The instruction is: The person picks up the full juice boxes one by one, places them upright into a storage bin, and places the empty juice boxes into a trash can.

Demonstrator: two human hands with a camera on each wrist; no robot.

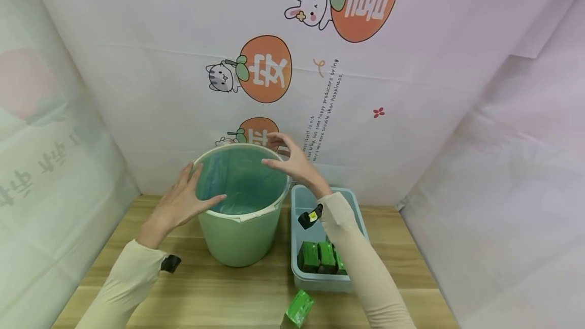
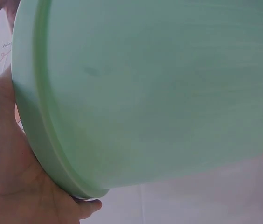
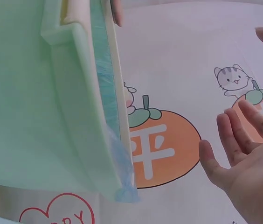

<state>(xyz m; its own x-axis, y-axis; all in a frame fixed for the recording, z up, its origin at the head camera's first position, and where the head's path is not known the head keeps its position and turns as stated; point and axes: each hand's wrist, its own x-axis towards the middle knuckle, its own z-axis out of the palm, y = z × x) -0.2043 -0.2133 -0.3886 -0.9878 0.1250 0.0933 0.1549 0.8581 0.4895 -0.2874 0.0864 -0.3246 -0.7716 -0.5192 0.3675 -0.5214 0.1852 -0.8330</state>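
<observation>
A pale green bucket [image 1: 239, 241] stands upright on the wooden table, with a translucent blue plastic bag [image 1: 224, 179] lining its inside. At its left rim is my left hand [image 1: 175, 206], fingers and thumb spread; the left wrist view has the palm [image 2: 24, 186] right against the rim's edge. My right hand [image 1: 298, 165] hovers over the right side of the rim with fingers apart and nothing in it. In the right wrist view that hand [image 3: 255, 170] is clear of the bucket, and a bit of blue film [image 3: 127, 186] pokes over the rim.
Right of the bucket sits a light blue plastic tub [image 1: 320, 284] holding several green boxes [image 1: 310, 257], partly behind my right forearm. One more green box [image 1: 299, 308] lies on the table [image 1: 224, 298] near the front. White printed cloth [image 1: 173, 90] hangs behind and on both sides.
</observation>
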